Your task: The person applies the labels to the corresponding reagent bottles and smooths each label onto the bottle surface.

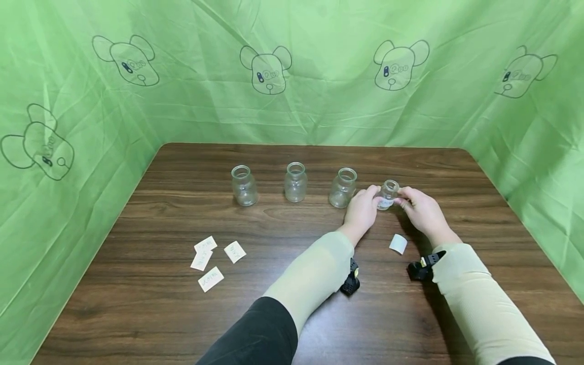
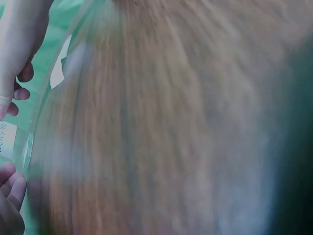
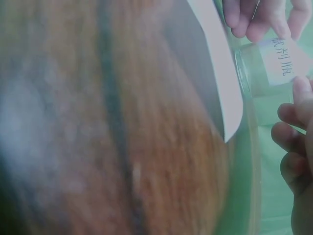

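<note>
A small clear glass bottle (image 1: 390,187) stands upright at the right end of a row of jars. Around its side lies a white label (image 3: 282,61) with handwritten characters. My left hand (image 1: 362,210) holds the bottle from the left, thumb and fingertips at the label's edge. From the right, my right hand (image 1: 423,210) pinches it the same way, its thumb on the label and the other fingers curled in the right wrist view. Nearer to me, between the forearms, a curled piece of white paper (image 1: 398,244) lies on the table.
Three open glass jars, a left one (image 1: 245,187), a middle one (image 1: 295,183) and a right one (image 1: 342,190), stand left of the bottle. Several handwritten paper slips (image 1: 211,279) lie on the wooden table (image 1: 150,304) at left. A green curtain (image 1: 315,121) encloses the back and sides.
</note>
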{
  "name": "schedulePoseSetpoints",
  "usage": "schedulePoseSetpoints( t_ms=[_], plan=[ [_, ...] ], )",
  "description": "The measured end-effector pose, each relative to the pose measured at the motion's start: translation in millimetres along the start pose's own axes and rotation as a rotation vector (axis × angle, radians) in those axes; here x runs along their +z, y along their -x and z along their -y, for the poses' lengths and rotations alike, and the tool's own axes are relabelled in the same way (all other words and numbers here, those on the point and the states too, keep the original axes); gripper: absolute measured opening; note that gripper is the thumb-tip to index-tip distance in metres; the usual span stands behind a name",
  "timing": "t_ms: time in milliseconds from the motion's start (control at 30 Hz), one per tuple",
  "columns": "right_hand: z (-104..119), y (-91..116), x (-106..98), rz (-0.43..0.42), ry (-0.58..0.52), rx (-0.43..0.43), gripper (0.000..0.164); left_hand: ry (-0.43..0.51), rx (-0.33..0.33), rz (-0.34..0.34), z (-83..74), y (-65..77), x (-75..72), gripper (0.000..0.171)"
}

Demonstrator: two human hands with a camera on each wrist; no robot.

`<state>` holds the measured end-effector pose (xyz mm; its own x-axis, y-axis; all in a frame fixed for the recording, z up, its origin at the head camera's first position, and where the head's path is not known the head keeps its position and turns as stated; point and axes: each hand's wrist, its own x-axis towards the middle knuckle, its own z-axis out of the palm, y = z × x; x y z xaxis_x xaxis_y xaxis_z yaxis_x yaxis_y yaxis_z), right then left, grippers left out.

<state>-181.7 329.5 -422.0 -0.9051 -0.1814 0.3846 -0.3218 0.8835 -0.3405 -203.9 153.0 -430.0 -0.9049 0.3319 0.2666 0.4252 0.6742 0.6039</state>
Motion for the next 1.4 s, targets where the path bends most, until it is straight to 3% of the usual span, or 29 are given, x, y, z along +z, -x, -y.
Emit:
schedulePoseSetpoints(
  t_ms=[233,433,1033,1233,1400],
  plan=[
    [0.7,0.9,1.6,0.043,-0.020,0.052,0.017,0.014,-0.004,-0.016,3.5,-0.4,1.5,0.027],
    [3.2,2.2,1.4,0.134,-0.062,0.109,0.033,0.077,-0.059,0.065,2.4,-0.7,3.9,0.045],
    [4.2,2.4,7.1,0.076,-0.015,0.027,0.028,0.006,0.004,0.071,9.1,-1.0,5.3,0.040],
    [5.8,5.6,9.1,0.149,-0.057,0.084,0.041,0.054,-0.015,0.087,10.7,-1.4,4.6,0.042],
    [8.2,4.6,10.8,0.102,-0.057,0.088,0.040,0.059,-0.017,0.088,7.4,-1.8,0.5,0.035]
  ],
)
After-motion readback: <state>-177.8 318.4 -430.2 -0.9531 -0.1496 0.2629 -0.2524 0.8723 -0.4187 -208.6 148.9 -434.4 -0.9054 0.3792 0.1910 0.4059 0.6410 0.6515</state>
